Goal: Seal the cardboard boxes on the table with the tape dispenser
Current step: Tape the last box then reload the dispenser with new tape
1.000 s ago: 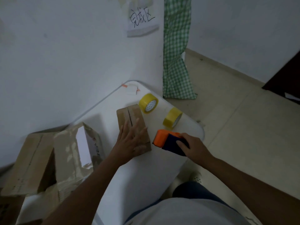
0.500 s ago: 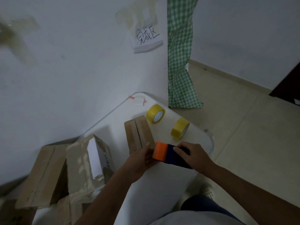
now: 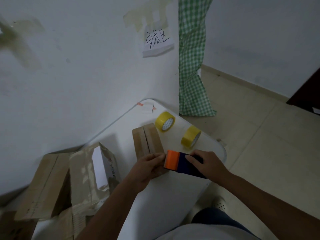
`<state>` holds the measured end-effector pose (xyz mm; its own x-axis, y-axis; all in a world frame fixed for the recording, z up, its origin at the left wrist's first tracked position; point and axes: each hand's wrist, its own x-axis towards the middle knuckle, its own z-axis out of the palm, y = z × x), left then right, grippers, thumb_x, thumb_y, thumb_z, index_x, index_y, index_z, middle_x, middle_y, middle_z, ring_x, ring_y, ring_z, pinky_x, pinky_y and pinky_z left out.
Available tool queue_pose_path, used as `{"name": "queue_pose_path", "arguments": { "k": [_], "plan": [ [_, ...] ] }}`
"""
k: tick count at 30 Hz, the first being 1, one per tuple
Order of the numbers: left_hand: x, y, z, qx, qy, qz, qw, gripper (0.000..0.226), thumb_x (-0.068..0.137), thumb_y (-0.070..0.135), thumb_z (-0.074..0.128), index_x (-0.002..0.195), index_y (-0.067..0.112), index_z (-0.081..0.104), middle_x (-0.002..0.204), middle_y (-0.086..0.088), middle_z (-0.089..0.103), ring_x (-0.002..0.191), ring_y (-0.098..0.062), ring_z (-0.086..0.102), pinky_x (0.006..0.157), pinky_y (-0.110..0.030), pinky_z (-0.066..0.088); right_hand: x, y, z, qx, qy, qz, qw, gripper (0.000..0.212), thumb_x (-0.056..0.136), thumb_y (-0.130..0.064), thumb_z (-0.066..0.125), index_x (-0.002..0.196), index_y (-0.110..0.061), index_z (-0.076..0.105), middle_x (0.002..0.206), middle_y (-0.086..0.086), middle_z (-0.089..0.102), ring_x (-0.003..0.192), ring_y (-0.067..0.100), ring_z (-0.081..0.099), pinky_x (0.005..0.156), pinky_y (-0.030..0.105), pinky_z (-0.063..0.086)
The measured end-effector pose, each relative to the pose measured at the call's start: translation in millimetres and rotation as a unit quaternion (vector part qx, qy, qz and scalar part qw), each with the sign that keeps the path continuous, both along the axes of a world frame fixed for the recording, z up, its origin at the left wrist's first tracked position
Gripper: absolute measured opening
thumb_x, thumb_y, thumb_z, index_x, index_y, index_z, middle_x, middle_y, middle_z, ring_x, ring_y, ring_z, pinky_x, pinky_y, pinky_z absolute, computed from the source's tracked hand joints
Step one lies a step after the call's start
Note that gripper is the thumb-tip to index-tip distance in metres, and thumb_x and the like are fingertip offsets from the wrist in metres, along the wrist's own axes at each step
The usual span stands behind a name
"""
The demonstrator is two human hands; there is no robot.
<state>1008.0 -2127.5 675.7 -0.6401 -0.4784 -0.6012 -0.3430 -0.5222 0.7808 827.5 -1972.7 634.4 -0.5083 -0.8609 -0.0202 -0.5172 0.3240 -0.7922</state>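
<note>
Tape dispenser held at the near end of a small box.

The right hand (image 3: 209, 164) grips the orange-and-navy plastic tape dispenser (image 3: 181, 163); the left hand (image 3: 149, 168), fingers curled, pinches at its orange mouth, over the small brown cardboard box (image 3: 147, 140) on the white surface (image 3: 155, 196). Two yellow tape rolls (image 3: 165, 121) lie at one o'clock; crumpled open cartons (image 3: 57, 179) at nine.

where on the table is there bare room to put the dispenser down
Bare tabletop lies near the person, below both hands, and a strip runs between the small cardboard box and the wall. It is crowded around the two yellow tape rolls right of the box, and at the left, where the torn boxes pile up.
</note>
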Motion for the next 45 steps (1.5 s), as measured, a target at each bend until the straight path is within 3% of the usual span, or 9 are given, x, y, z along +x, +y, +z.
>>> {"name": "queue_pose_path", "arguments": {
  "k": [5, 8, 11, 18, 24, 29, 36, 41, 45],
  "plan": [
    [0, -1, -6, 0.015, 0.010, 0.037, 0.999, 0.026, 0.097, 0.015, 0.057, 0.119, 0.006, 0.068, 0.115, -0.014, 0.071, 0.105, -0.022, 0.067, 0.084, -0.027, 0.055, 6, 0, -2, 0.010, -0.068, -0.030, 0.997, 0.055, 0.086, -0.062, 0.049, 0.072, -0.009, 0.058, 0.065, 0.002, 0.061, 0.058, 0.012, 0.056, 0.056, 0.028, 0.041],
    [0, 9, -14, 0.047, -0.009, 0.034, 0.998, 0.024, 0.098, 0.011, 0.057, 0.118, 0.005, 0.067, 0.117, -0.015, 0.070, 0.109, -0.024, 0.066, 0.086, -0.028, 0.055, 8, -7, 3, -0.013, -0.271, -0.107, 0.957, 0.070, 0.085, -0.065, 0.056, 0.081, 0.005, 0.061, 0.079, 0.022, 0.064, 0.074, 0.029, 0.063, 0.065, 0.037, 0.048],
    [-4, 21, -17, 0.088, -0.032, -0.004, 0.996, 0.024, 0.100, 0.011, 0.054, 0.118, 0.003, 0.067, 0.116, -0.014, 0.071, 0.112, -0.024, 0.065, 0.092, -0.030, 0.055, 12, -13, 13, -0.011, -0.394, -0.153, 0.906, 0.047, 0.094, -0.048, 0.053, 0.096, -0.004, 0.072, 0.088, 0.012, 0.071, 0.082, 0.026, 0.066, 0.069, 0.035, 0.052],
    [-3, 15, -16, 0.047, -0.029, 0.003, 0.998, 0.021, 0.097, 0.009, 0.057, 0.113, 0.005, 0.070, 0.111, -0.012, 0.073, 0.113, -0.025, 0.065, 0.099, -0.033, 0.052, 16, -16, 14, -0.017, -0.401, -0.148, 0.904, 0.044, 0.094, -0.048, 0.051, 0.094, -0.009, 0.072, 0.087, 0.010, 0.072, 0.077, 0.021, 0.066, 0.069, 0.030, 0.049],
    [1, 7, -12, 0.050, -0.016, 0.032, 0.998, 0.022, 0.099, 0.006, 0.052, 0.113, 0.004, 0.069, 0.113, -0.015, 0.072, 0.104, -0.024, 0.068, 0.093, -0.034, 0.054, 19, -20, 18, -0.006, -0.457, -0.083, 0.886, 0.062, 0.080, -0.062, 0.052, 0.126, -0.022, 0.063, 0.119, -0.001, 0.069, 0.110, 0.019, 0.064, 0.097, 0.038, 0.049],
    [1, 6, -4, 0.075, -0.012, 0.070, 0.995, 0.022, 0.098, 0.013, 0.056, 0.117, 0.008, 0.067, 0.112, -0.014, 0.073, 0.103, -0.026, 0.069, 0.072, -0.028, 0.058, 25, -15, 24, 0.027, -0.389, 0.008, 0.921, 0.035, 0.097, -0.040, 0.050, 0.113, -0.011, 0.063, 0.111, 0.005, 0.069, 0.105, 0.019, 0.065, 0.097, 0.040, 0.049],
    [4, 0, 1, 0.132, 0.050, 0.089, 0.986, 0.038, 0.087, 0.020, 0.060, 0.122, 0.005, 0.061, 0.117, -0.019, 0.068, 0.102, -0.030, 0.067, 0.078, -0.033, 0.060, 22, -10, 31, 0.063, -0.378, 0.103, 0.918, 0.030, 0.094, -0.027, 0.060, 0.124, -0.019, 0.059, 0.118, -0.003, 0.067, 0.111, 0.012, 0.061, 0.093, 0.026, 0.048],
    [-5, 8, -2, 0.105, 0.033, 0.059, 0.992, 0.039, 0.089, 0.005, 0.065, 0.124, 0.016, 0.054, 0.118, -0.019, 0.063, 0.101, -0.033, 0.065, 0.083, -0.041, 0.057, 18, -19, 30, 0.140, -0.466, 0.008, 0.873, 0.069, 0.080, -0.074, 0.049, 0.130, -0.027, 0.057, 0.128, -0.006, 0.063, 0.120, 0.015, 0.057, 0.103, 0.043, 0.039],
    [-7, 15, -4, -0.026, 0.012, -0.021, 0.999, 0.051, 0.086, 0.003, 0.072, 0.127, 0.023, 0.050, 0.114, -0.024, 0.066, 0.104, -0.037, 0.067, 0.091, -0.047, 0.056, 27, -30, 27, 0.170, -0.431, -0.027, 0.886, 0.057, 0.091, -0.060, 0.050, 0.133, -0.022, 0.053, 0.126, 0.001, 0.063, 0.114, 0.019, 0.059, 0.101, 0.044, 0.045]
  ]
}}
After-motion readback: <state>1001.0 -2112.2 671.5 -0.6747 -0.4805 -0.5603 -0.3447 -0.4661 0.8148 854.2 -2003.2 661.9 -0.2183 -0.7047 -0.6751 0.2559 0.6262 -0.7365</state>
